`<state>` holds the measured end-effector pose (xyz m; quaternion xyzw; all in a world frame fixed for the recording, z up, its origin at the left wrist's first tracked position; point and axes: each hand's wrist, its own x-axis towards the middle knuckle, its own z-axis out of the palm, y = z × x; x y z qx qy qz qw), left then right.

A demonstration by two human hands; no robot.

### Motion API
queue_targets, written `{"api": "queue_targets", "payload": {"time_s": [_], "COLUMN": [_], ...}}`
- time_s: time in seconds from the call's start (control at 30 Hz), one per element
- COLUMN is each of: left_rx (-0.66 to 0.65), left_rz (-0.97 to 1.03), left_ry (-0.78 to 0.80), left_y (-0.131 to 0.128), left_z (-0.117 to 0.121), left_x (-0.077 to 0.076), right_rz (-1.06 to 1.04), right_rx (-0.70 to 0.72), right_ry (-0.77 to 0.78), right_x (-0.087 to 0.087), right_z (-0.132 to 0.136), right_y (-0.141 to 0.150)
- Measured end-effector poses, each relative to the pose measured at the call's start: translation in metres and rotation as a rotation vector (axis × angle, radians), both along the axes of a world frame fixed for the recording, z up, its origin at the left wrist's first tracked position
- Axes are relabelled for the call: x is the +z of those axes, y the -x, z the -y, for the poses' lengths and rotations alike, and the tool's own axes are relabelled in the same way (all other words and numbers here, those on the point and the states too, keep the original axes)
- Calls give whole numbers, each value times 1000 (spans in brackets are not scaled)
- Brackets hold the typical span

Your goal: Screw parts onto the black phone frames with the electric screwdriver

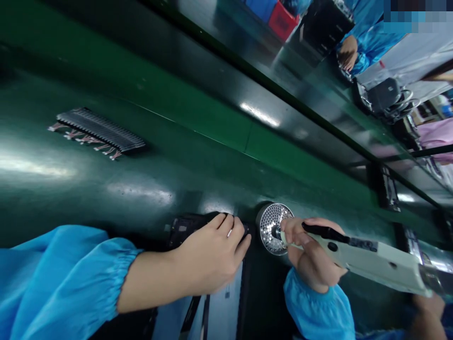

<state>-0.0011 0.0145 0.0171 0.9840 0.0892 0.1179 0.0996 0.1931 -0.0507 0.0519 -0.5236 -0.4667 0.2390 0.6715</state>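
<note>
My right hand (pixel 314 255) is closed around a pale green electric screwdriver (pixel 384 267) with a black lever. Its front end reaches over a round metal screw dish (pixel 269 219) with a perforated top, and my fingertips are close to that dish. Over the end of a black casing (pixel 182 229) lies my left hand (pixel 215 255), fingers curled down on it; their tips are partly hidden. Below that hand, a pale bluish panel with dark strips shows inside the casing.
On the green bench at left lies a stack of dark strips (pixel 101 130) with small wired connectors. Beyond a raised rail are a red bin (pixel 283 21), a black box (pixel 325 28) and a co-worker's hand (pixel 348 52). Another person's hand (pixel 428 307) is at lower right.
</note>
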Motion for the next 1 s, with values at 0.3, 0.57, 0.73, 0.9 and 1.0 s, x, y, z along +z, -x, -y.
{"api": "queue_targets", "payload": {"time_s": [0.3,0.57,0.73,0.9,1.0], "left_rx": [226,178,185,184,181], "left_rz": [-139,-155,-172,-165,-176], "left_ry": [-97,-99,-51,-49,-40], "left_y": [10,8,7,6,5], "left_z": [13,8,9,10,9], "left_x": [-4,-2,1,2,3], "right_rz": [36,10,52,76,105], "right_rx": [2,62,138,159,148], "right_ry": [3,126,194,209,201], "right_x": [-2,54,48,38,38], "right_z": [-1,18,14,12,12], "right_y": [-3,30,59,62,63]}}
